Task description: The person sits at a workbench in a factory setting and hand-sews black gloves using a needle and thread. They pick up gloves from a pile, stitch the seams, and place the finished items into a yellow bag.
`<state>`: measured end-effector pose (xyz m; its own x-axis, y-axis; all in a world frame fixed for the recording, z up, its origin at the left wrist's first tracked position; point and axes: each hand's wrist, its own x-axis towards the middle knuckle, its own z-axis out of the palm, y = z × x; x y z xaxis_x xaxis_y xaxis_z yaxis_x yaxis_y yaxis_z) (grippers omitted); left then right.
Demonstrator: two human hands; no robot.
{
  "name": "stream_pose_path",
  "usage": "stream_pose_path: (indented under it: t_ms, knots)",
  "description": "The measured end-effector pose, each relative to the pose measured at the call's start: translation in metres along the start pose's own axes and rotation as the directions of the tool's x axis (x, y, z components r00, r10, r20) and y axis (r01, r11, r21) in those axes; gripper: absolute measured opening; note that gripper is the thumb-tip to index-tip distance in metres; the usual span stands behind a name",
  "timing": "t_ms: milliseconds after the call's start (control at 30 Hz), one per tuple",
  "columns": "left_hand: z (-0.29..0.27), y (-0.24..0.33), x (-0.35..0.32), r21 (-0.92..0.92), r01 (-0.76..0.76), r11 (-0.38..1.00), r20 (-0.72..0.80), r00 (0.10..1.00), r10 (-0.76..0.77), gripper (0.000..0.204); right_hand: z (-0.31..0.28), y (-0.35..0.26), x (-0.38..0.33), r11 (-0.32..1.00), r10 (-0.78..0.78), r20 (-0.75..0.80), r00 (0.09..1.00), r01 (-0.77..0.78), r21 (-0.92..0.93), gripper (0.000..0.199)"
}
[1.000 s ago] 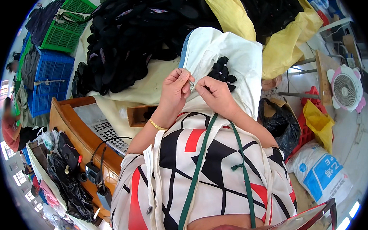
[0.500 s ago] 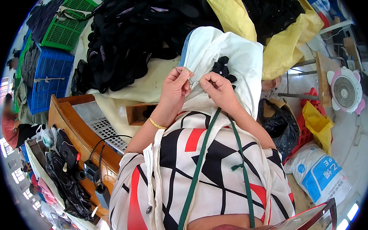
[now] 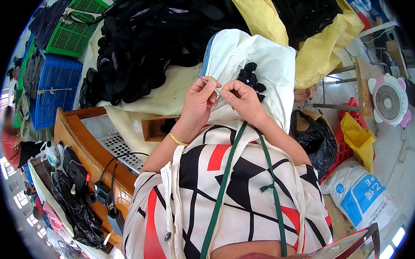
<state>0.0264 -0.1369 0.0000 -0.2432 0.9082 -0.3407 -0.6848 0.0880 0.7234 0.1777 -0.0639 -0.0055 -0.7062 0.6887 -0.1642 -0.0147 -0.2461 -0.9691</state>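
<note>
When looked at from above, in plain view: a left hand [image 3: 200, 98] with thumb and forefinger pressed tip to tip, and just beside it a right hand [image 3: 243, 99], forefinger curled round to a pinch against the thumb. Between both pairs of fingertips, a thin strand [image 3: 219, 88], too fine to follow along its whole length. Below both hands, a white cloth [image 3: 278, 72] spread over the lap and, on it, just past the right hand, a small bunch of black fabric pieces [image 3: 249, 77]. On the left wrist, a gold bracelet [image 3: 177, 140]; between the forearms, a patterned shirt [image 3: 237, 210] in white, black and red. Beyond the cloth, a large heap of black fabric items [image 3: 140, 49], with yellow sheeting [image 3: 260, 13] to its right. Near the left forearm, a small brown box [image 3: 151, 130]; farther left, a blue crate [image 3: 59, 82] and a green crate [image 3: 78, 31]. Well off to the right, a pink and white fan [image 3: 390, 99] and a black plastic bag [image 3: 315, 141].
</note>
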Motion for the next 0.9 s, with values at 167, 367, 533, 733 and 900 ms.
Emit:
stream_pose_path:
  t_ms: [167,367,533,733,900]
  knots:
    - [0.003,-0.001,-0.003,0.22,0.012,0.975,0.0,1.0,-0.012,0.014,-0.002,0.004,0.001,0.974,-0.127,-0.075,0.989,0.11,-0.2,0.012]
    - [0.006,-0.003,-0.002,0.148,0.038,0.988,0.024,0.999,-0.042,0.015,-0.004,0.007,0.001,0.962,0.056,0.021,0.998,-0.06,0.267,0.017]
    - [0.003,-0.001,-0.001,0.191,0.036,0.981,0.102,0.993,-0.056,0.016,-0.011,0.009,0.003,0.859,0.096,0.179,0.979,-0.173,0.482,0.02]
    - [0.0,0.001,0.0,0.246,0.01,0.969,0.107,0.994,-0.037,0.016,-0.009,0.003,0.002,0.876,0.149,0.141,0.979,-0.197,0.441,0.021]
    - [0.0,0.0,0.002,0.294,-0.019,0.956,0.07,0.998,-0.002,0.016,-0.011,0.002,0.003,0.946,0.105,0.05,0.993,-0.115,0.304,0.02]
